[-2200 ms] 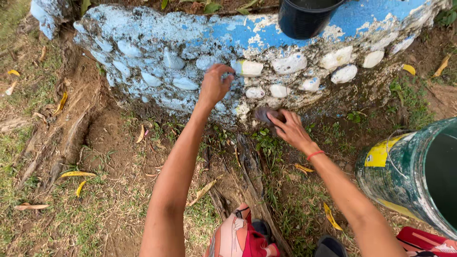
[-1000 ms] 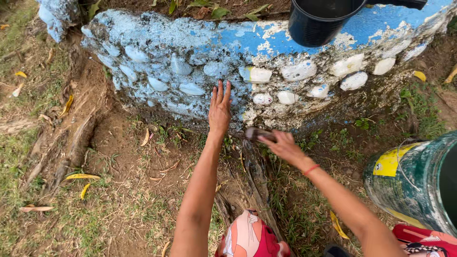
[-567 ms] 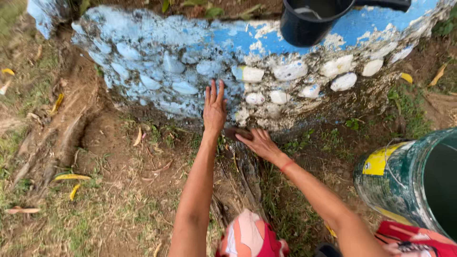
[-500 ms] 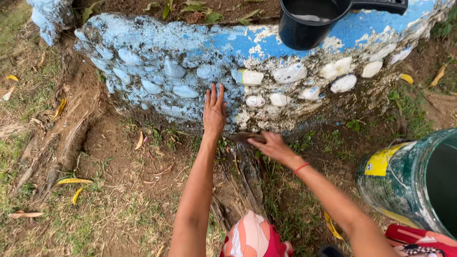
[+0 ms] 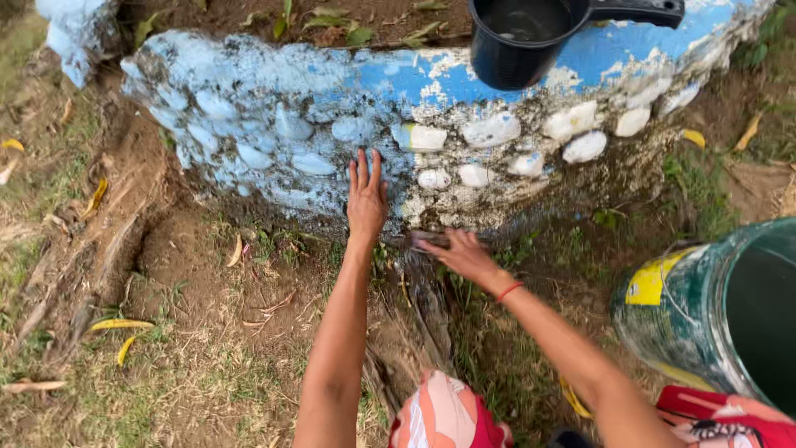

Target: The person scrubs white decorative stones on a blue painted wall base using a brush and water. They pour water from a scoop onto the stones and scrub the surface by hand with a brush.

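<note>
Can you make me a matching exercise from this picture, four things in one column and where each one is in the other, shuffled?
Things:
1. left hand
2. right hand
3. black jug
4. green drum

Places:
A. standing on top of the stone wall
B. on the ground at the right edge of the view
C. flat against the wall's painted face, fingers up
D. low at the foot of the wall, on a dark object too blurred to name

Pairs: 1-C, 2-D, 3-A, 4-B

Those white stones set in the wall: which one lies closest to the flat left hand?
The small round white stone, just right of the left hand in the lower row. The other white stones sit higher or farther right, toward the black bucket.
</note>
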